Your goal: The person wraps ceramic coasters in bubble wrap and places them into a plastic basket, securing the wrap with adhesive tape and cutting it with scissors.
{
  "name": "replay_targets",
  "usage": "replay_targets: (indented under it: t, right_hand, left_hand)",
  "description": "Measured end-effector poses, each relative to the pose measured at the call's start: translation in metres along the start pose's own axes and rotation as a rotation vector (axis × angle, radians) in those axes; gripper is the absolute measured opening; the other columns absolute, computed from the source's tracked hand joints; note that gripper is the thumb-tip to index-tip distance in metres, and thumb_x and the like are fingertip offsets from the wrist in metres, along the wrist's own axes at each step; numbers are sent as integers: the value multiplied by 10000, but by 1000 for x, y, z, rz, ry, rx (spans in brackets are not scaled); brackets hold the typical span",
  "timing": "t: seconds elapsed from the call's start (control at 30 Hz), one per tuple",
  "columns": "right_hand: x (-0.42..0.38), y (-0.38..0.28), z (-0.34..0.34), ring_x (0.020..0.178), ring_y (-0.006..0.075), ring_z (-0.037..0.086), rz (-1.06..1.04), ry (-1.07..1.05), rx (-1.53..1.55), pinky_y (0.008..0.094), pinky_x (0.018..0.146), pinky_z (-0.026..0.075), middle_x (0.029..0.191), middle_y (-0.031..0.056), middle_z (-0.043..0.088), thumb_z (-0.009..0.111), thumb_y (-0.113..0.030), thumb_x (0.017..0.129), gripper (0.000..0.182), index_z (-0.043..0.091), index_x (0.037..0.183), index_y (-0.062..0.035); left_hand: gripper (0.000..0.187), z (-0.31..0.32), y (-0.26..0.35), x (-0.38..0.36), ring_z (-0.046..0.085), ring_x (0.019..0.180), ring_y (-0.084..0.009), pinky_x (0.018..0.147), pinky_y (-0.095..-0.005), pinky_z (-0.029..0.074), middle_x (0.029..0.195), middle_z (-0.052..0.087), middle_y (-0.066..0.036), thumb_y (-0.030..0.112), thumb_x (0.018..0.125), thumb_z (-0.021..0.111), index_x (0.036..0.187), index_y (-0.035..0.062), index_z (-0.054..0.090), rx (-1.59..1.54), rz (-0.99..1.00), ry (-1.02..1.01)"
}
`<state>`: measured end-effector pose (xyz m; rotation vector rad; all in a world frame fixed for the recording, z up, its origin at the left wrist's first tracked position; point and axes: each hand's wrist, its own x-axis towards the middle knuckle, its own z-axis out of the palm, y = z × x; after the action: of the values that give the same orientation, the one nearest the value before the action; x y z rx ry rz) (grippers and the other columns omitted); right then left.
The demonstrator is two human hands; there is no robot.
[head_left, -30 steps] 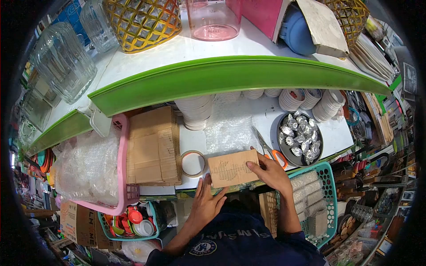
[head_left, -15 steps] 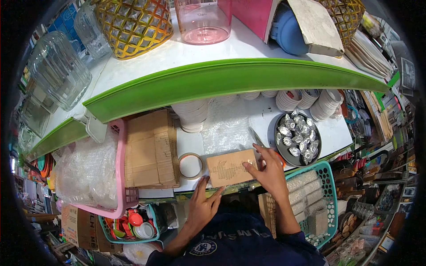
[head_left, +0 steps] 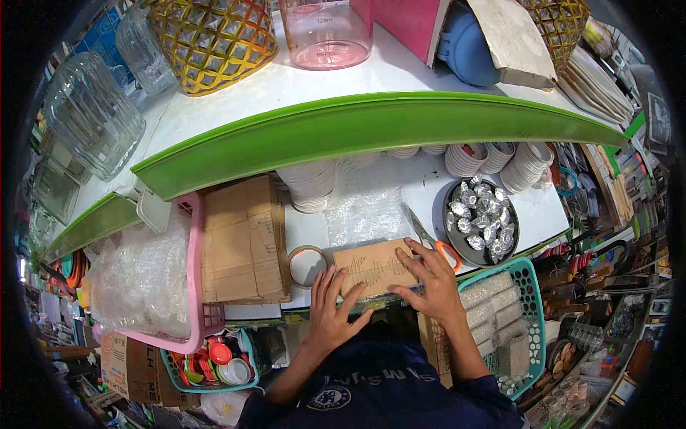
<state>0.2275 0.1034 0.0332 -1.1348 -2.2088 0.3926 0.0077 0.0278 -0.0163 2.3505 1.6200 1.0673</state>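
A brown cardboard piece (head_left: 373,267) lies at the near edge of the bench (head_left: 424,194), beside bubble wrap (head_left: 364,204). The left hand (head_left: 331,314) touches its left end, the right hand (head_left: 436,287) its right; the hands are apart, fingers spread.

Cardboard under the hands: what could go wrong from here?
The cardboard lies near the front edge of the table, so a pull toward the body might drop it. The right hand is close to the scissors and could knock them. The left hand might nudge the tape beside it.
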Motion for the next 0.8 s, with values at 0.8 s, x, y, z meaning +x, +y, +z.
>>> replay_targets:
  t: [0.8]
  right_hand:
    - [-11, 23, -1, 1021, 345, 572, -106, -253, -147, 435, 888, 460, 1507, 134, 345, 810, -309, 706, 821, 432, 1414, -137]
  left_hand:
    - [758, 19, -38, 0, 358, 1281, -417, 1104, -602, 298, 1331, 339, -179, 233, 698, 845, 1294, 215, 377, -44, 205, 98]
